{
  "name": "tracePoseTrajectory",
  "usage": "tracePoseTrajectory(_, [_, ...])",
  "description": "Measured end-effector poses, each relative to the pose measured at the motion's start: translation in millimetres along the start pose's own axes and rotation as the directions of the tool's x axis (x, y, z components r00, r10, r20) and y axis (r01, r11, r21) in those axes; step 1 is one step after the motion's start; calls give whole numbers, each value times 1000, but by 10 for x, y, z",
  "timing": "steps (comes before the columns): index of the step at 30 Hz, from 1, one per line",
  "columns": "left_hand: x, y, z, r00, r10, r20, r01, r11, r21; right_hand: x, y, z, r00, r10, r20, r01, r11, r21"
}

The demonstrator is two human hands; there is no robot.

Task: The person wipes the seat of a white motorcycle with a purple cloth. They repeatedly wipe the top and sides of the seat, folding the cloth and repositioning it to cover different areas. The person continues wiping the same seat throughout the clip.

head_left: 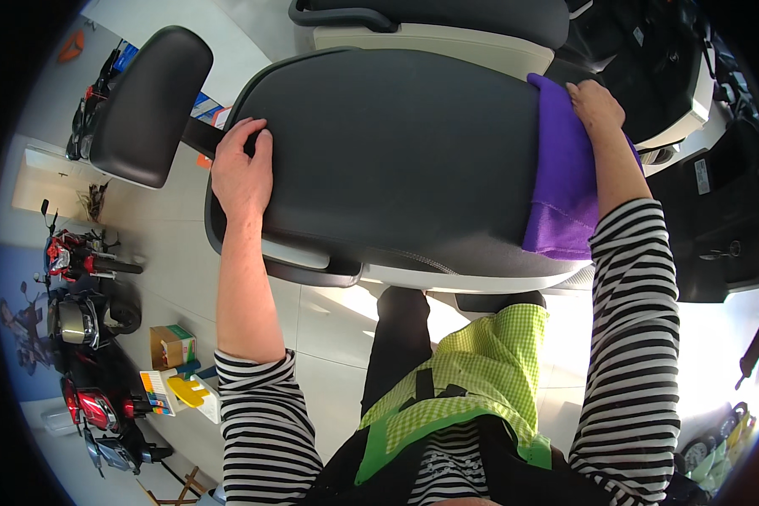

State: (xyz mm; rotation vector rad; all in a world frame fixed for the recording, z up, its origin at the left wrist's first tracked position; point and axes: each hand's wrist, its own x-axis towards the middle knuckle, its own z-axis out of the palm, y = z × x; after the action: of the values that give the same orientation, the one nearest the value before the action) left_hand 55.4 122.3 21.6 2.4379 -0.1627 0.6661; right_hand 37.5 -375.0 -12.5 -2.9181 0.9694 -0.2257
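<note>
A dark grey padded chair back (396, 152) lies in front of me, its black headrest (153, 105) out to the left on a post. My left hand (243, 173) rests on the pad's rounded left end beside that post, thumb and fingers apart and loosely bent. Over the pad's right end drapes a purple cloth (559, 190), hanging down its near side. My right hand (596, 105) is at the cloth's far right part, with its fingers curled in against it. The fingertips are partly hidden.
Another dark seat with a pale shell (434, 38) stands just beyond. Black seating (717, 215) crowds the right. On the tiled floor at left are a cardboard box (173, 346), a yellow item (189, 390) and several parked motorcycles (88, 320).
</note>
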Motion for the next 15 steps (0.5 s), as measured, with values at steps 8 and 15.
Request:
tracePoseTrajectory(8, [-21, 15, 24, 997, 32, -64, -31, 999, 29, -360, 83, -77, 983, -137, 124, 140, 990, -11])
tracePoseTrajectory(15, [-23, 26, 37, 998, 9, -57, -4, 997, 81, -578, 45, 20, 944, -328, 43, 325, 944, 56])
